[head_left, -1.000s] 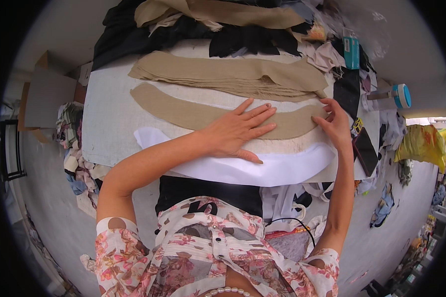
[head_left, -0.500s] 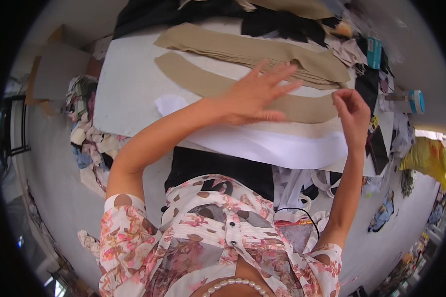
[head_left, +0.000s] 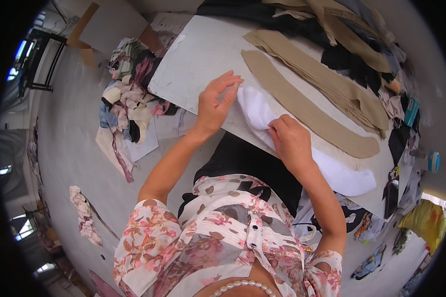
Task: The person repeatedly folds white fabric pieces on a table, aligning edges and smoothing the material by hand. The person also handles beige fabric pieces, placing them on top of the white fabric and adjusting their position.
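A curved white fabric strip [head_left: 339,171] lies along the near edge of the table. My right hand [head_left: 293,141] pinches its upper edge near the left part, where the cloth is lifted into a fold. Beside the strip's left end my left hand [head_left: 216,103] is raised, fingers stretched and thumb apart, holding nothing that I can see. Just beyond the white strip lies a single curved khaki strip [head_left: 307,106], flat on the tabletop. Farther back sits a stack of similar khaki strips [head_left: 327,79], their edges slightly fanned.
The pale table [head_left: 191,59] has black cloth [head_left: 262,20] along its far edge. Fabric scraps [head_left: 126,104] are heaped at its left. A blue box [head_left: 411,113], a dark phone-like object [head_left: 390,198] and a yellow bag [head_left: 423,222] are on the right.
The view has turned, so the table looks slanted. My hands have left the single khaki strip; the right now grips the white strip, and the left has moved to its left end.
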A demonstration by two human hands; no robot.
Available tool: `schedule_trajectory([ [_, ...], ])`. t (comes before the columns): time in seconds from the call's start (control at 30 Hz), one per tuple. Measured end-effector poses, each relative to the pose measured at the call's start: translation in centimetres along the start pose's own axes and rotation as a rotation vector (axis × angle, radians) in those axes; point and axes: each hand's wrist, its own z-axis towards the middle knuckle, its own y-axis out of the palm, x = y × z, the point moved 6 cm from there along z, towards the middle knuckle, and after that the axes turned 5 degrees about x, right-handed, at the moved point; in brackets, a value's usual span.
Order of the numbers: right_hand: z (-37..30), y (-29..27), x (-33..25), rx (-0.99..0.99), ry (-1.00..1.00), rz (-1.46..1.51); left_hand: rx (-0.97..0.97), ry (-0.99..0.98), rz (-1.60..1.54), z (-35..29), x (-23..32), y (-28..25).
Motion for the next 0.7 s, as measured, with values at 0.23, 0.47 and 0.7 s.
schedule_trajectory([
  [0.23, -0.1, -0.6, -0.4, -0.04, -0.036, -0.024, -0.012, 0.101, 0.036, -2.0, 0.5, 1.9],
  [0.47, 0.9, -0.8, -1.1, -0.105, -0.013, -0.03, -0.036, 0.125, 0.193, -2.6, 0.6, 2.8],
  [0.7, 1.0, 1.8, -0.2, -0.077, -0.041, -0.17, -0.013, 0.1, 0.193, -2.6, 0.5, 2.4],
])
